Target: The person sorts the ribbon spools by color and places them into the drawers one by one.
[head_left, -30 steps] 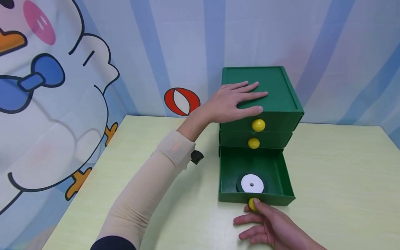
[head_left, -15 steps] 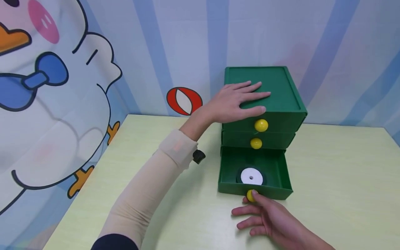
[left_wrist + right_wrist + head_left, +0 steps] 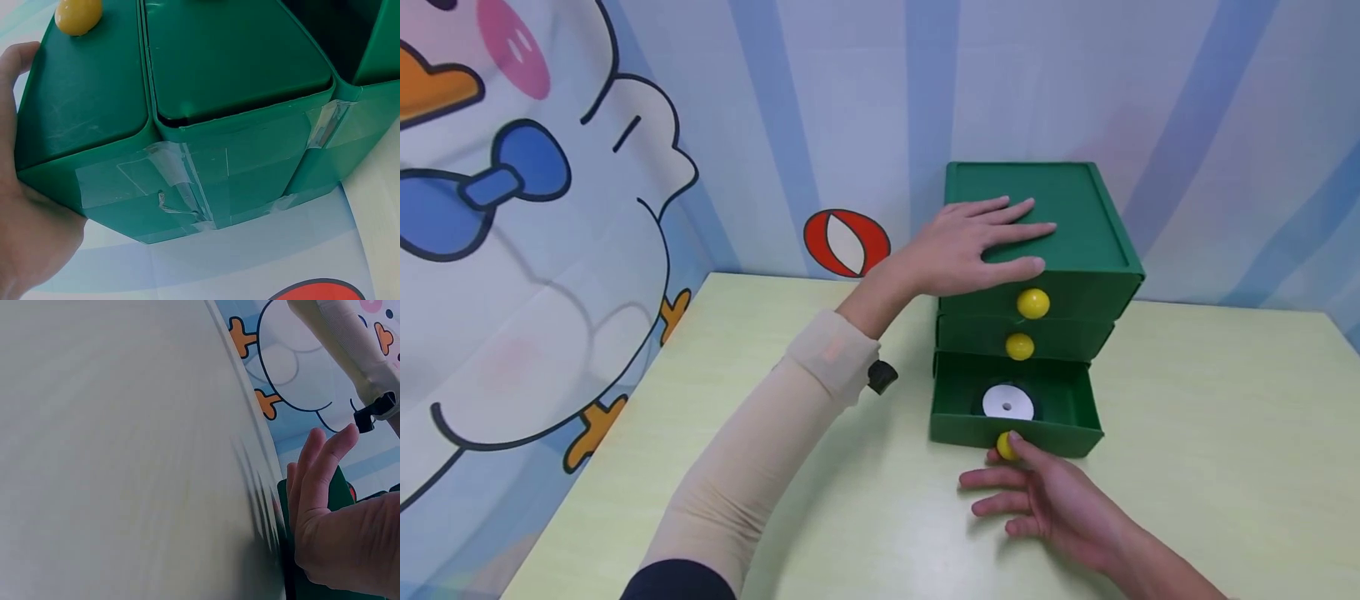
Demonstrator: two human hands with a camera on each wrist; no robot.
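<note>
Drawer-closing is the step I judge in hand: my left hand (image 3: pixel 981 242) lies flat on the green cabinet (image 3: pixel 1075 250), right hand (image 3: pixel 1045 500) fingertips straight against the bottom drawer (image 3: pixel 1015 433) knob (image 3: pixel 1004 446) (white roll (image 3: pixel 1007 402) inside), needing one steady inward push.

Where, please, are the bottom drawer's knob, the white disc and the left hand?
Knob (image 3: pixel 1006 446), head view, its yellow left half beside the fingertip.
Disc (image 3: pixel 1007 402), head view, white face near the centre hole.
Left hand (image 3: pixel 973 246), head view, back of the hand.
</note>
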